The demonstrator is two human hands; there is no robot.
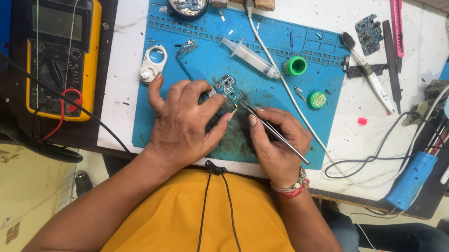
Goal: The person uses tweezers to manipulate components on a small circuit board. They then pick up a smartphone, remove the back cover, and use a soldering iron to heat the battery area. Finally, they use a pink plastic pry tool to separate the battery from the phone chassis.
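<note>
Board (228,86) small, blue-green, chip-studded; left hand (183,121) pinching it, right hand (278,145) pinching tweezers (273,131).

The left hand (183,121) pressed a small blue circuit board (227,87) against a blue work mat (308,120), its fingers (211,105) curled over the board's near edge. The right hand (278,142) gripped metal tweezers (273,130), whose tip met the board's lower corner. On the mat lay a clear syringe (250,57) and two green pots (295,66), crossed by a white cable (284,83). A yellow multimeter (60,48) sat well to the left, and a blue soldering handle (411,180) lay at the surface's (348,133) right.
</note>
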